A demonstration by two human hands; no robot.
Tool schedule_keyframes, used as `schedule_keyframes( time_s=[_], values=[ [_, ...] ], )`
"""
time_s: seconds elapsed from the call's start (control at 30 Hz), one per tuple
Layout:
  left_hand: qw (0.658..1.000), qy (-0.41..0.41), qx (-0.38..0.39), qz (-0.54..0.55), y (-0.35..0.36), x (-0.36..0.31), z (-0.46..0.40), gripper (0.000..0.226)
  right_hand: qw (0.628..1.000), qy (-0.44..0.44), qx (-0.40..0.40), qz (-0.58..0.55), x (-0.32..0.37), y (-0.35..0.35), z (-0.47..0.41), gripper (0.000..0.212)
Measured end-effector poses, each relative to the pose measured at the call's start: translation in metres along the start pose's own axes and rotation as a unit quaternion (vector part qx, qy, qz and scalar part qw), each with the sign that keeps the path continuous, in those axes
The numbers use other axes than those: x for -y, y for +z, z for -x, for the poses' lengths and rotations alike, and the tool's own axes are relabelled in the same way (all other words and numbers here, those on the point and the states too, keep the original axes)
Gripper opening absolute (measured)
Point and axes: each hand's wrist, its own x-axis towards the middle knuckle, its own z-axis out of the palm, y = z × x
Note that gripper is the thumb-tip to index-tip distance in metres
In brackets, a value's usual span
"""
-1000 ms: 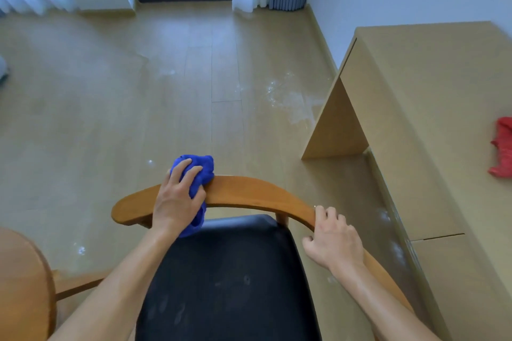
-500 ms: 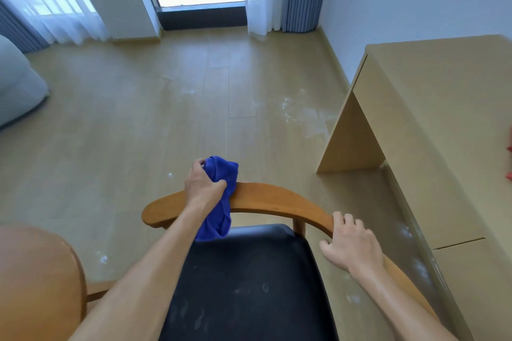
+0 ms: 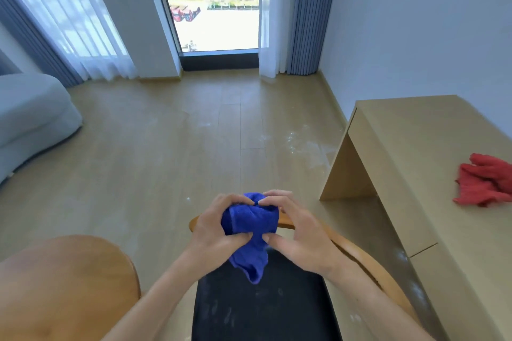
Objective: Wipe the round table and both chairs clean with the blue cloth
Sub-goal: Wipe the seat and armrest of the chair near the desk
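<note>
Above chair [image 3: 368, 263], both hands bunch blue cloth [image 3: 250, 223]; seemingly unlabelled.

Right hand [image 3: 300, 241] left chair rail [image 3: 360, 252], joined cloth [image 3: 250, 225].

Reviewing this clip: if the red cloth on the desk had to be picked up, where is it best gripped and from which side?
Grip the red cloth at its raised, bunched middle, coming from above with a pinch. It lies crumpled and loose on the desk top, nothing on it; its edges lie flat on the surface, harder to catch.
</note>
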Motion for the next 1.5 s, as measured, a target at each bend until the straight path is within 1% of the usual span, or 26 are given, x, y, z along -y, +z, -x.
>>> schedule_keyframes(
  time_s=[0.07,0.13,0.2,0.23,0.3,0.37,0.4,0.43,0.47,0.5,0.57,0.63,0.7,0.77,0.8,0.87,0.9,0.97,1.07,1.17,1.23,1.3,1.43,1.5],
  values=[
    [0.999,0.027,0.022,-0.030,-0.019,-0.021,0.012,0.038,0.999,-0.027,0.007,0.037,0.030,-0.009,-0.002,0.038],
    [0.994,0.062,0.049,-0.070,-0.037,-0.042,0.022,0.034,0.990,-0.068,0.025,0.118,0.057,-0.015,-0.003,0.028],
    [0.984,0.106,0.066,-0.124,-0.054,-0.062,0.028,0.031,0.979,-0.103,0.046,0.170,0.083,-0.017,-0.006,0.026],
    [0.977,0.128,0.072,-0.153,-0.063,-0.073,0.029,0.031,0.978,-0.101,0.052,0.175,0.097,-0.018,-0.007,0.028],
    [0.964,0.144,0.077,-0.209,-0.081,-0.095,0.032,0.026,0.983,-0.048,0.068,0.163,0.122,-0.021,-0.010,0.031],
    [0.960,0.128,0.070,-0.240,-0.099,-0.112,0.035,0.025,0.984,0.042,0.116,0.131,0.143,-0.031,-0.013,0.028],
    [0.960,0.119,0.066,-0.246,-0.107,-0.119,0.036,0.027,0.979,0.081,0.143,0.117,0.151,-0.036,-0.014,0.030],
    [0.960,0.112,0.061,-0.250,-0.115,-0.125,0.038,0.031,0.973,0.103,0.169,0.118,0.157,-0.041,-0.014,0.035],
    [0.960,0.109,0.057,-0.252,-0.121,-0.130,0.039,0.034,0.965,0.110,0.190,0.143,0.162,-0.045,-0.015,0.035],
    [0.960,0.108,0.055,-0.253,-0.127,-0.134,0.039,0.036,0.957,0.103,0.202,0.180,0.167,-0.046,-0.016,0.029],
    [0.958,0.105,0.060,-0.258,-0.137,-0.141,0.039,0.034,0.948,0.068,0.186,0.251,0.176,-0.047,-0.019,0.016],
    [0.949,0.109,0.086,-0.283,-0.146,-0.145,0.040,0.031,0.953,0.046,0.144,0.262,0.183,-0.047,-0.023,0.013],
    [0.942,0.108,0.109,-0.298,-0.156,-0.146,0.041,0.029,0.971,0.052,0.098,0.211,0.191,-0.052,-0.026,0.014],
    [0.944,0.119,0.096,-0.294,-0.162,-0.143,0.040,0.026,0.986,0.066,0.063,0.137,0.197,-0.056,-0.029,0.016],
    [0.942,0.125,0.090,-0.299,-0.163,-0.142,0.038,0.024,0.985,0.069,0.061,0.143,0.199,-0.058,-0.034,0.016],
    [0.926,0.117,0.118,-0.339,-0.159,-0.136,0.037,0.023,0.964,0.071,0.095,0.240,0.199,-0.055,-0.039,0.014],
    [0.924,0.116,0.119,-0.345,-0.157,-0.132,0.035,0.024,0.959,0.066,0.102,0.258,0.199,-0.052,-0.043,0.012],
    [0.931,0.104,0.098,-0.334,-0.155,-0.126,0.032,0.025,0.959,0.060,0.097,0.258,0.200,-0.047,-0.051,0.010],
    [0.936,0.099,0.094,-0.324,-0.157,-0.124,0.031,0.024,0.958,0.056,0.089,0.268,0.202,-0.051,-0.057,0.012],
    [0.936,0.101,0.100,-0.323,-0.160,-0.129,0.030,0.025,0.960,0.059,0.095,0.257,0.205,-0.053,-0.060,0.015],
    [0.933,0.103,0.107,-0.328,-0.165,-0.132,0.028,0.026,0.970,0.063,0.087,0.218,0.207,-0.052,-0.061,0.017],
    [0.931,0.105,0.113,-0.332,-0.170,-0.135,0.028,0.027,0.980,0.063,0.069,0.178,0.210,-0.052,-0.060,0.014],
    [0.938,0.102,0.118,-0.309,-0.173,-0.138,0.027,0.026,0.990,0.033,0.042,0.131,0.218,-0.052,-0.061,0.016],
    [0.942,0.111,0.126,-0.292,-0.167,-0.137,0.026,0.022,0.992,0.016,0.039,0.118,0.222,-0.050,-0.063,0.011]
  ],
)
